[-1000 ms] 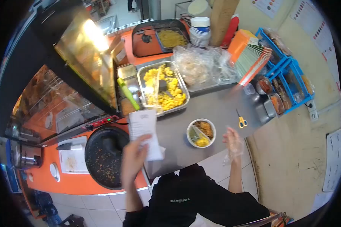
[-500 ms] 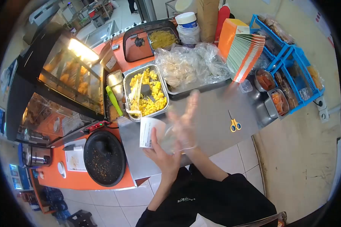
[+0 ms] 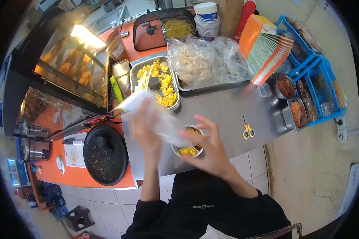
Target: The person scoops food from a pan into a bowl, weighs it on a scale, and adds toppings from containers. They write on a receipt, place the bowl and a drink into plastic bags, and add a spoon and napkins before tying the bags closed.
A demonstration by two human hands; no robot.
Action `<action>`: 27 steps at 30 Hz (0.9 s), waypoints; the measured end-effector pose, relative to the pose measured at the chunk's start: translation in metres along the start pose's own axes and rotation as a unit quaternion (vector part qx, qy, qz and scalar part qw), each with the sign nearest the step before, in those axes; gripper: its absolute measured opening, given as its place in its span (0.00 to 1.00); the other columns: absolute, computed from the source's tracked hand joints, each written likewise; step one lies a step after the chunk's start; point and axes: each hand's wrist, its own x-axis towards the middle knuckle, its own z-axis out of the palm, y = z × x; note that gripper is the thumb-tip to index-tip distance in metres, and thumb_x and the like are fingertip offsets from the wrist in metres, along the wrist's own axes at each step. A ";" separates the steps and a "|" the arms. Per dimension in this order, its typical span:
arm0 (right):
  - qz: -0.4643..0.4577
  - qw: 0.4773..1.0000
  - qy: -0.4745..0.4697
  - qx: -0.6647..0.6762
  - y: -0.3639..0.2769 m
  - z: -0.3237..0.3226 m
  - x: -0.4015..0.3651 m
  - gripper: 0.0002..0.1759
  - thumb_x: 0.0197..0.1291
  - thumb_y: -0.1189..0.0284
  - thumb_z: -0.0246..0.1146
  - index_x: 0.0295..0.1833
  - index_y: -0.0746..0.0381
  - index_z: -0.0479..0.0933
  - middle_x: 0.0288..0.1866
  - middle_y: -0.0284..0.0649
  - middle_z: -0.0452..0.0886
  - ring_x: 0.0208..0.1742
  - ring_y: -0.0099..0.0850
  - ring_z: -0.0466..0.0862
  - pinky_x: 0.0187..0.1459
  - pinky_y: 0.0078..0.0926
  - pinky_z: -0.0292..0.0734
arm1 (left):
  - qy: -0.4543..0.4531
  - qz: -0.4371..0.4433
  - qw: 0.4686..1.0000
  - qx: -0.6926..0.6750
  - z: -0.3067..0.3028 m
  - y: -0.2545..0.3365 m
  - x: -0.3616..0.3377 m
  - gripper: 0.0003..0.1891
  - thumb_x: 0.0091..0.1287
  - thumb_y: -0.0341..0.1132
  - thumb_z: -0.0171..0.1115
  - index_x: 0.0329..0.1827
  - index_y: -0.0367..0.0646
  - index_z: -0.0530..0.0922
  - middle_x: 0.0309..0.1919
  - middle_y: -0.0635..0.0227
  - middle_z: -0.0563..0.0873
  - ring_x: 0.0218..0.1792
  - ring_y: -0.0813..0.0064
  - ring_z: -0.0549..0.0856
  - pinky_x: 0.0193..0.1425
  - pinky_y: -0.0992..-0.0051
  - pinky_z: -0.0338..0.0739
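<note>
Two hands work at bowl, near counter front edge, scissors at its 3 o'clock. Left hand pinches blurred white sheet at bowl's 10 o'clock. Right hand is spread at the rim, holding nothing. Likely covering step; next move needs sheet squared over bowl.

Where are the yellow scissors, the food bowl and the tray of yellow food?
yellow scissors (image 3: 248, 131), head view, on the handles.
food bowl (image 3: 186, 156), head view, on its near rim.
tray of yellow food (image 3: 174, 81), head view, on its right rim.
</note>
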 end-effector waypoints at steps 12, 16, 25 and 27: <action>0.288 0.953 0.088 0.017 0.153 0.037 -0.040 0.25 0.61 0.61 0.60 0.62 0.60 0.70 0.49 0.49 0.80 0.50 0.45 0.80 0.52 0.37 0.73 | -0.423 -0.197 0.880 -0.089 0.013 -0.086 -0.121 0.21 0.60 0.42 0.64 0.50 0.37 0.77 0.42 0.49 0.81 0.44 0.52 0.80 0.48 0.63 0.74; 0.293 0.930 0.142 0.171 0.162 0.077 -0.056 0.17 0.65 0.63 0.54 0.52 0.64 0.68 0.44 0.48 0.80 0.47 0.41 0.81 0.47 0.34 0.74 | -0.410 -0.315 0.829 -0.214 0.044 -0.082 -0.149 0.16 0.60 0.37 0.63 0.47 0.38 0.73 0.36 0.63 0.80 0.32 0.78 0.76 0.35 0.76 0.72; 0.148 0.876 0.320 0.328 0.140 0.075 -0.145 0.15 0.66 0.63 0.52 0.50 0.61 0.63 0.41 0.33 0.66 0.46 0.23 0.68 0.48 0.24 0.66 | -0.512 -0.026 0.810 -0.285 0.086 0.038 -0.144 0.14 0.58 0.29 0.61 0.46 0.39 0.70 0.38 0.65 0.76 0.40 0.76 0.75 0.41 0.75 0.72; 0.121 0.878 0.369 0.280 0.118 0.043 -0.217 0.11 0.64 0.67 0.52 0.47 0.62 0.64 0.38 0.33 0.66 0.43 0.23 0.68 0.45 0.22 0.65 | -0.578 0.028 0.736 -0.353 0.097 0.129 -0.191 0.14 0.58 0.29 0.61 0.46 0.39 0.70 0.39 0.65 0.76 0.40 0.76 0.75 0.42 0.75 0.72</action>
